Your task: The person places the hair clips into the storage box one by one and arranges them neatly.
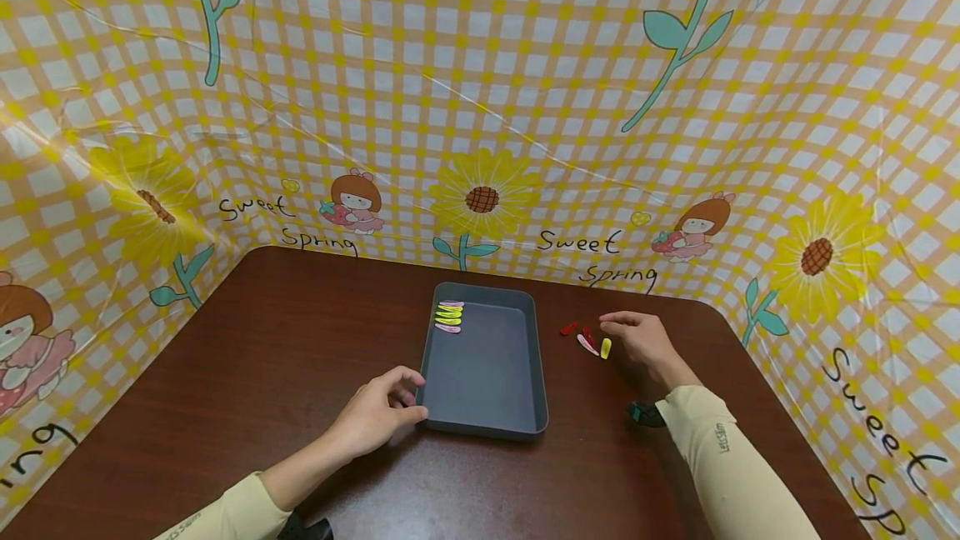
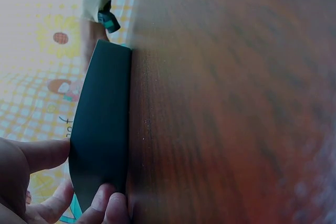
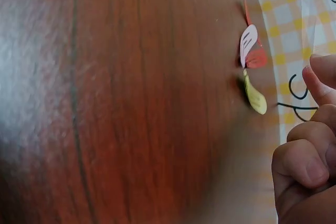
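My left hand (image 1: 382,411) holds the near left corner of a dark grey rectangular tray (image 1: 480,432), thumb and fingers against its outer walls in the left wrist view. Inside, along the tray's far left side, several pink and yellow hair clips (image 1: 448,321) lie in a column. Right of the tray, a small group lies on the table: a red clip (image 1: 568,328), a second red one, a pink clip (image 1: 588,345) and a yellow clip (image 3: 255,98). Just right of this group is my right hand (image 1: 641,340), its fingers bent loosely, with nothing visible in them.
The dark brown wooden table (image 1: 315,332) carries the tray in its middle. A yellow checked cloth (image 1: 405,107) with flowers and printed words rises behind the table and on both sides. A black and green device (image 1: 645,415) sits at the right wrist.
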Motion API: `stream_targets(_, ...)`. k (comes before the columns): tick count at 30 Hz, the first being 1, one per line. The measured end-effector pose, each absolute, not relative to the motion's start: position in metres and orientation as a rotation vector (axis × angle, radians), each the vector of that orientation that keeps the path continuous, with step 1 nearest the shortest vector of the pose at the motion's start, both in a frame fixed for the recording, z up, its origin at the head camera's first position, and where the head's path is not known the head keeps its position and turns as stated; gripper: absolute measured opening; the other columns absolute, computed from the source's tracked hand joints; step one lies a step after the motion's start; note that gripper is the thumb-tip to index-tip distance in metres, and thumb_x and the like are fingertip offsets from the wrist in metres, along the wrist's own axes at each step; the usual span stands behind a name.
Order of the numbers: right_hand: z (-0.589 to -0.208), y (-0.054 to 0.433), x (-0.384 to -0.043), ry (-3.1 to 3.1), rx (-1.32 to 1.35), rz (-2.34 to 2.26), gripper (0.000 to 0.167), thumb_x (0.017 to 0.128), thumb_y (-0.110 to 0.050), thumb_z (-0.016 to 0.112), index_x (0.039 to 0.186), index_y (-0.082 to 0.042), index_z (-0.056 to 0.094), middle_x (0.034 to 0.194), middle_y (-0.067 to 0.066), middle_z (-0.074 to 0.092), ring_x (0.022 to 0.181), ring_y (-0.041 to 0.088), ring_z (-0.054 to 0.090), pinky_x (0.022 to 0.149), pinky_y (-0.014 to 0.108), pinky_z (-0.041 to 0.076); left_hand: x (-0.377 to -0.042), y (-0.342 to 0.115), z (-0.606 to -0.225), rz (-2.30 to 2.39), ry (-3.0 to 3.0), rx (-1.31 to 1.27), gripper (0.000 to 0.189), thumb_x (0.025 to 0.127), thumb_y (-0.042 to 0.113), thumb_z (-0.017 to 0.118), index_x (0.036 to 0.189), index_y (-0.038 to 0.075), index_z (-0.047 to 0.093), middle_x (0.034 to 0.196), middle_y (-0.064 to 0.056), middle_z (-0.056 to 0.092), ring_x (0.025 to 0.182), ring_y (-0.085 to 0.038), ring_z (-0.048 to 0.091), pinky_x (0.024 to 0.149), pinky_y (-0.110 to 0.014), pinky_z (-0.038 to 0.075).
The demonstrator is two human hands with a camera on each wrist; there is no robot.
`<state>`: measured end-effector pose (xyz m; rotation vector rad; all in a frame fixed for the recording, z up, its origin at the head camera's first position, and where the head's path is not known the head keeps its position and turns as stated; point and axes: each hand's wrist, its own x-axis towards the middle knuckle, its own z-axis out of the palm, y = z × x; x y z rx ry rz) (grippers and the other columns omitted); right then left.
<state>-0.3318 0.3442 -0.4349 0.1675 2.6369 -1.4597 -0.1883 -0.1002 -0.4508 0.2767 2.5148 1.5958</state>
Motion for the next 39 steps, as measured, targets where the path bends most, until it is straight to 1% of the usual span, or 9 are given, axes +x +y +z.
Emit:
stream_targets(5,-0.44,0.348,-0.332,2.623,0.192,-1.455,0.043,0.099,-0.028,0.065,0.132,0.0,0.062,0.05,-0.014,0.039,0.042,0.008,0.029,0.044,0.026,0.031,-0.188,-0.101,-0.451,1.594,2.515,0.281,0.038,0.087,0.023,0.079,0.119,0.013,0.064,0.095,-0.006,0.063,0.079,-0.018,0.06,0.064,-0.034,0.048)
stream_targets(7,-0.443,0.35,-0.332,2.602,0.203,-1.465,0.043,0.098,-0.027,0.065,0.131,0.001,0.062,0.049,-0.013,0.035,0.042,0.008,0.027,0.044,0.026,0.029,-0.188,-0.101,-0.451,1.593,2.515,0.284,0.038,0.087,0.024,0.079,0.12,0.013,0.063,0.095,-0.006,0.063,0.08,-0.017,0.06,0.065,-0.034,0.048)
stream_targets(13,-0.451,0.357,-0.334,2.527,0.204,-1.515,0.043,0.098,-0.024,0.065,0.132,0.002,0.061,0.049,-0.011,0.032,0.042,0.007,0.023,0.042,0.024,0.026,-0.189,-0.1,-0.451,1.588,2.519,0.284,0.036,0.088,0.02,0.078,0.12,0.012,0.063,0.095,-0.006,0.064,0.08,-0.018,0.06,0.066,-0.034,0.048)
stream_targets(18,-0.453,0.361,-0.336,2.513,0.186,-1.496,0.043,0.099,-0.025,0.063,0.132,0.002,0.062,0.05,-0.011,0.032,0.043,0.008,0.023,0.042,0.025,0.027,-0.189,-0.099,-0.451,1.584,2.524,0.282,0.035,0.088,0.019,0.078,0.12,0.011,0.063,0.094,-0.005,0.063,0.079,-0.018,0.06,0.065,-0.034,0.048)
stream_targets(25,-0.456,0.361,-0.339,2.534,0.168,-1.441,0.04,0.101,-0.026,0.059,0.131,-0.001,0.064,0.05,-0.011,0.032,0.043,0.008,0.023,0.042,0.025,0.027,-0.189,-0.1,-0.452,1.577,2.538,0.281,0.035,0.088,0.019,0.078,0.119,0.011,0.064,0.093,-0.005,0.063,0.078,-0.018,0.06,0.064,-0.034,0.048)
stream_targets(32,-0.454,0.356,-0.338,2.591,0.149,-1.357,0.039,0.103,-0.026,0.054,0.131,0.001,0.064,0.048,-0.011,0.032,0.042,0.007,0.024,0.042,0.025,0.027,-0.19,-0.1,-0.451,1.577,2.534,0.277,0.036,0.088,0.02,0.078,0.12,0.012,0.064,0.093,-0.005,0.063,0.078,-0.018,0.059,0.064,-0.034,0.047)
stream_targets(39,-0.453,0.358,-0.337,2.588,0.162,-1.331,0.04,0.103,-0.025,0.052,0.131,0.001,0.064,0.049,-0.01,0.033,0.042,0.008,0.024,0.042,0.025,0.028,-0.189,-0.1,-0.45,1.573,2.531,0.27,0.036,0.088,0.021,0.078,0.12,0.012,0.064,0.094,-0.005,0.064,0.081,-0.018,0.06,0.065,-0.034,0.048)
